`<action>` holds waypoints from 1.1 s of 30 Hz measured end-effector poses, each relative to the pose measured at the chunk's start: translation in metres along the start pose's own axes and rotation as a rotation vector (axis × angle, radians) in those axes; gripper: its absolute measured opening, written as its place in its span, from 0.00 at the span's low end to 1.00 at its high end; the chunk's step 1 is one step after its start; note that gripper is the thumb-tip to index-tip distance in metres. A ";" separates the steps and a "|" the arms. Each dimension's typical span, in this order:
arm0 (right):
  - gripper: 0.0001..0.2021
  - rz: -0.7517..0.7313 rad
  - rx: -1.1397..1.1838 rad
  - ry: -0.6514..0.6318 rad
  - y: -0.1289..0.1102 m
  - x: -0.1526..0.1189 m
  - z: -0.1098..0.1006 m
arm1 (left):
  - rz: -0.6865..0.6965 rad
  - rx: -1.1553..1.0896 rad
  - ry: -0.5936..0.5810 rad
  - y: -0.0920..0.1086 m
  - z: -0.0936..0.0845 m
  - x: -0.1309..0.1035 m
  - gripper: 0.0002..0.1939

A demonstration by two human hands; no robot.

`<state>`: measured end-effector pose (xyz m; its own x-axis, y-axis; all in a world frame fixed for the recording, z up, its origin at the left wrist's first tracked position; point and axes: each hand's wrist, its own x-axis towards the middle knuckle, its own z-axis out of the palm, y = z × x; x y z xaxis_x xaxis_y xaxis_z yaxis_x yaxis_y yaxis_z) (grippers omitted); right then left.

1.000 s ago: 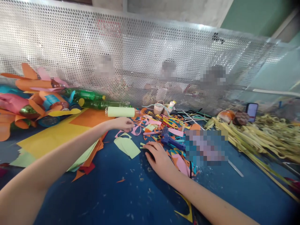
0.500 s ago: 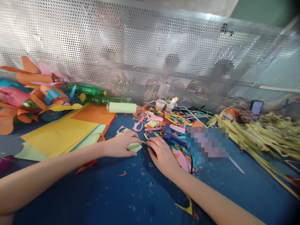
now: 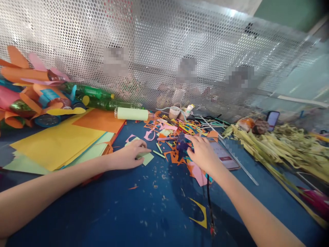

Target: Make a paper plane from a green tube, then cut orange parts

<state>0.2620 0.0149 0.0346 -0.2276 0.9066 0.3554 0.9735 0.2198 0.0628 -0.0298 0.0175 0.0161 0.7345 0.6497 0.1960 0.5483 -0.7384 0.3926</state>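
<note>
My left hand (image 3: 133, 154) lies on a small piece of light green paper (image 3: 147, 158) on the table, thumb and fingers apart. Two narrow green paper strips (image 3: 159, 154) lie just right of its fingertips. My right hand (image 3: 204, 154) is at a dark blue glue gun (image 3: 181, 145), its thumb and fingers closing about the near end; the palm hides part of the gun, and its outline is blurred. A black cord (image 3: 209, 199) runs toward me from beneath that hand. Pink paper (image 3: 197, 173) and orange scraps (image 3: 174, 157) lie around the gun.
Coloured sheets (image 3: 59, 140), paper-trimmed bottles (image 3: 59, 96) and a green-wrapped bottle (image 3: 132, 114) are at left. Two cups (image 3: 174, 112) stand behind the scraps. A phone (image 3: 226, 156) lies beyond my right hand; dried husks (image 3: 285, 151) cover the right. People sit behind a perforated screen (image 3: 159, 44).
My right hand has moved right, away from the green paper to the glue gun, which appears turned. A green strip now lies loose on the table. My left hand stays on the green paper.
</note>
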 end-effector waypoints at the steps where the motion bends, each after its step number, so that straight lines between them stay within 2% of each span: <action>1: 0.20 -0.004 -0.005 -0.073 0.006 0.001 0.005 | 0.005 0.001 0.008 -0.001 0.000 0.000 0.21; 4: 0.18 -0.017 0.003 -0.114 0.015 0.001 0.019 | 0.022 0.004 0.038 -0.001 -0.001 0.001 0.18; 7: 0.17 0.002 0.008 -0.066 0.013 0.000 0.027 | 0.044 0.015 0.055 -0.002 -0.002 0.002 0.15; 9: 0.17 0.021 0.012 -0.033 0.010 0.000 0.029 | 0.057 0.006 0.040 -0.003 -0.004 0.003 0.18; 12: 0.17 0.055 0.092 0.089 0.006 0.002 0.027 | 0.026 -0.007 0.022 -0.005 -0.006 0.002 0.22; 14: 0.16 0.092 0.241 0.213 0.003 0.003 0.022 | -0.022 -0.015 0.034 -0.006 -0.007 0.002 0.24; 16: 0.15 0.147 0.440 0.283 -0.001 0.005 0.017 | -0.067 -0.040 0.042 -0.006 -0.009 0.002 0.25; 18: 0.15 0.229 0.678 0.238 -0.006 0.005 0.012 | -0.120 -0.096 0.023 -0.006 -0.012 0.003 0.26; 21: 0.13 0.364 1.170 0.095 -0.021 0.003 0.004 | -0.213 -0.206 -0.003 -0.007 -0.018 0.006 0.22; 23: 0.13 0.415 1.444 0.036 -0.034 0.000 -0.003 | -0.264 -0.320 0.037 -0.007 -0.021 0.008 0.16; 25: 0.13 0.451 1.572 0.009 -0.046 -0.003 -0.009 | -0.313 -0.533 0.098 -0.006 -0.022 0.010 0.12; 27: 0.13 0.452 1.616 -0.027 -0.056 -0.008 -0.014 | -0.362 -0.805 0.151 -0.003 -0.020 0.010 0.12; 29: 0.13 0.378 1.576 -0.095 -0.063 -0.015 -0.017 | -0.395 -1.005 0.202 0.001 -0.015 0.010 0.12; 33: 0.15 0.166 1.219 -0.168 -0.071 -0.029 -0.020 | -0.425 -1.165 0.260 0.008 -0.002 0.010 0.15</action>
<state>0.2000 -0.0342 0.0389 -0.1909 0.9707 0.1462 0.3563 0.2073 -0.9111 -0.0191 0.0183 0.0232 0.4148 0.9097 -0.0213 -0.0518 0.0470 0.9975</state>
